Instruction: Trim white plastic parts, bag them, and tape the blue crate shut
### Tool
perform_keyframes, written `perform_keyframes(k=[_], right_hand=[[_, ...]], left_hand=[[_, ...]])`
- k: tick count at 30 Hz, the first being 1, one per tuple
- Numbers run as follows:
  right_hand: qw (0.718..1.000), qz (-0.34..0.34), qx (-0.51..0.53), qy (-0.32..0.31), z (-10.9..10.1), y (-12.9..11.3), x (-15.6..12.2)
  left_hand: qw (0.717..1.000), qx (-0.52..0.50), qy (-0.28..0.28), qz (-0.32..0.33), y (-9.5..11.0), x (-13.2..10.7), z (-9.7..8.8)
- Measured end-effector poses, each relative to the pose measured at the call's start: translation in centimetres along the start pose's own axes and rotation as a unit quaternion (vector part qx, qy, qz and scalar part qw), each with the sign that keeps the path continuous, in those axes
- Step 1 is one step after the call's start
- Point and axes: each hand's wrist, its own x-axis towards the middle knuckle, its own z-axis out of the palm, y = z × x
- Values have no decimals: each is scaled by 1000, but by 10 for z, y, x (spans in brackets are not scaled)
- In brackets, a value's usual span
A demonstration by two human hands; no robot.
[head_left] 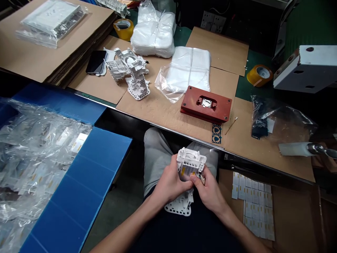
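Over my lap I hold a white moulded plastic frame [191, 158] between both hands. It has a round opening near its top, and its perforated foot plate [178, 208] points down toward me. My left hand [170, 181] is closed around its left side, with the thumb pressing on the front. From the right, my right hand [209, 189] grips the other side, thumb against the front too. Between the thumbs lies a clear panel with yellow marks [187, 173], set in the frame. My fingers behind the frame are hidden.
On the bench are similar white frames [131, 70], a red block fixture [205, 103], bundled plastic bags [188, 66], a phone [96, 62] and yellow tape [259, 75]. A blue box [105, 151] of bagged parts stands left; small white pieces [255, 207] lie in rows at right.
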Motion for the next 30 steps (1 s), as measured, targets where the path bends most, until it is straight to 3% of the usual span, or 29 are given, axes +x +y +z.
perform_keyframes(k=[6,9,13,19,24,30], right_hand=[[1000,-11,1,14,3,8,7],[1000,-17,21,-11,-2,9,13],[997,-5,60,-50,-7,6,20],[991,23,125,-34,-6,3,31],[964,54,256,-41,-8,-15,33],[954,71,288,-43,-8,-41,19]], left_hand=[[999,32,-2,2,-3,6,-1],[1000,25,9,-7,-2,7,-1],[1000,-10,10,-21,-2,10,-1],[991,-131,-8,-32,-9,22,-3],[946,-313,-57,-69,10,17,-15],[929,-360,-45,-79,39,1,-23]])
